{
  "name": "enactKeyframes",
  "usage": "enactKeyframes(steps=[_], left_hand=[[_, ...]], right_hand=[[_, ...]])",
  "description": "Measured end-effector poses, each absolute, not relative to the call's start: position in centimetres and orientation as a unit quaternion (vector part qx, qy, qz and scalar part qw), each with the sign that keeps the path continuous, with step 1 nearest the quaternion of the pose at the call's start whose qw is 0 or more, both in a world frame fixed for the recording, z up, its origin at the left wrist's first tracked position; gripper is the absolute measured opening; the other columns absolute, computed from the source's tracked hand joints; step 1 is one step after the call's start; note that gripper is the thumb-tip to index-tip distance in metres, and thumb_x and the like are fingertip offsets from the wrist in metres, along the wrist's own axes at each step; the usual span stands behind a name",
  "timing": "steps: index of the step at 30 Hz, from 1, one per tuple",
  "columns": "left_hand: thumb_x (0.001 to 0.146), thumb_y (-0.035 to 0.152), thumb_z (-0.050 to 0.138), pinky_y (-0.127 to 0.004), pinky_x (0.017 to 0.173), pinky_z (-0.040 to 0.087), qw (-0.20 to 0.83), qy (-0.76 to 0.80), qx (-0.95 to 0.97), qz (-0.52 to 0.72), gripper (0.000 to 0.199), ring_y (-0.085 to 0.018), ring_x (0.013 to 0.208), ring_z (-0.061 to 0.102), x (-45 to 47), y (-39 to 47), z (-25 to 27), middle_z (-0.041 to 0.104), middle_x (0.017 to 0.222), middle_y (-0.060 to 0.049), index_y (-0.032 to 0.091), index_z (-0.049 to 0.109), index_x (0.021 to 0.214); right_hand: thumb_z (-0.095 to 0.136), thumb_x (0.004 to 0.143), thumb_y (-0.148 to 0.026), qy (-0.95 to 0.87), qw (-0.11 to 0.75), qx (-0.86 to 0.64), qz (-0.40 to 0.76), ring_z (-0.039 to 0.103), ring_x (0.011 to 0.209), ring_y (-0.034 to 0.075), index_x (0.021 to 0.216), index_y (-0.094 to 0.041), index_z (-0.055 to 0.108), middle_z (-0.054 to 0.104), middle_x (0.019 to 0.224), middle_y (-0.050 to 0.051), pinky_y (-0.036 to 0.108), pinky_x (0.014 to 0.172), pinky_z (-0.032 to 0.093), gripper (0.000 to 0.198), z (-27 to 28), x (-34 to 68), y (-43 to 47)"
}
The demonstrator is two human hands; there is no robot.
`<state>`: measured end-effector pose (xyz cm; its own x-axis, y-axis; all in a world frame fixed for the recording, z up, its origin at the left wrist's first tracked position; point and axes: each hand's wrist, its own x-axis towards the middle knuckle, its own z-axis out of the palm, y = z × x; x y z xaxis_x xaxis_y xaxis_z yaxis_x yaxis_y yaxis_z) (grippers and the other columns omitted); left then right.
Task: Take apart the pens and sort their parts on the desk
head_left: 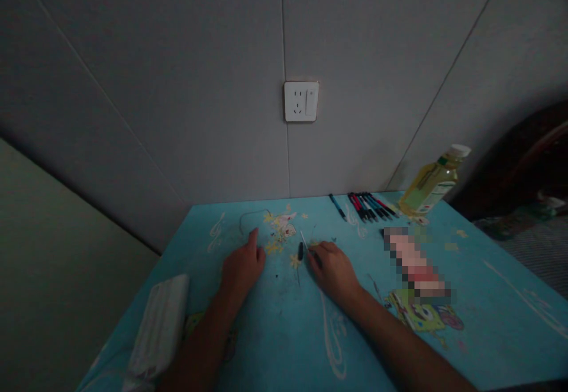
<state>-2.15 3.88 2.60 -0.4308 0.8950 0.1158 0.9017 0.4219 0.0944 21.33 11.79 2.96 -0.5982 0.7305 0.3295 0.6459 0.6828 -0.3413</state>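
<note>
My left hand (243,266) rests on the blue patterned tablecloth (275,321), its index finger stretched forward and its thumb apart, with nothing visible in it. To the right, my right hand (333,268) is closed around a thin stick-like thing (303,239) with a pale, slender front end and a dark rear part; its exact kind is unclear. Just left of those fingertips lies a short black piece (300,251), perhaps a pen part. A tiny dark bit (277,276) lies on the cloth between my hands.
Several pens (370,207) lie side by side near the wall, with a single blue pen (338,207) to their left. A bottle of yellow liquid (432,182) stands at the back right. A pixelated oblong thing (417,265) lies right; a white case (160,321) lies front left.
</note>
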Motion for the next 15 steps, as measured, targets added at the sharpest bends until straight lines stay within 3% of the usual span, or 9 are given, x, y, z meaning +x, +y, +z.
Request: enactKeyframes(steps=[3,6,11,15], left_hand=[[0.096,0.037,0.039,-0.031,0.07,0.046,0.019,-0.847,-0.528,-0.06,0.052,-0.023,0.079,0.068,-2.3,4.0,2.1,0.072,0.092,-0.011,0.019,0.037,0.145],[0.096,0.033,0.038,-0.031,0.072,0.046,0.019,-0.84,-0.54,-0.061,0.048,-0.023,0.084,0.068,-2.4,3.9,2.0,0.072,0.098,-0.011,0.02,0.041,0.142],[0.095,0.031,0.04,-0.032,0.071,0.046,0.011,-0.831,-0.552,-0.065,0.048,-0.024,0.083,0.069,-2.1,3.5,2.4,0.072,0.098,-0.011,0.02,0.044,0.141],[0.094,0.033,0.043,-0.033,0.073,0.047,0.019,-0.827,-0.555,-0.092,0.047,-0.024,0.083,0.068,-2.0,3.2,2.4,0.072,0.098,-0.011,0.019,0.046,0.139]], right_hand=[[0.044,0.098,-0.026,-0.865,0.224,-0.446,0.05,0.06,0.093,0.02,0.102,-0.018,0.068,0.067,0.096,0.009,0.028,0.087,0.042,0.025,4.0,22.5,14.6],[0.043,0.098,-0.026,-0.817,0.168,-0.552,-0.012,0.059,0.102,0.023,0.113,-0.015,0.065,0.065,0.107,0.013,0.03,0.091,0.04,0.029,4.6,24.0,18.5],[0.05,0.093,-0.027,-0.787,0.141,-0.6,-0.008,0.06,0.099,0.029,0.1,-0.009,0.069,0.064,0.104,0.021,0.035,0.083,0.043,0.028,3.9,24.0,22.7],[0.042,0.094,-0.018,-0.775,0.146,-0.616,-0.005,0.061,0.099,0.03,0.098,-0.006,0.069,0.064,0.104,0.023,0.036,0.082,0.044,0.029,3.8,23.5,23.1]])
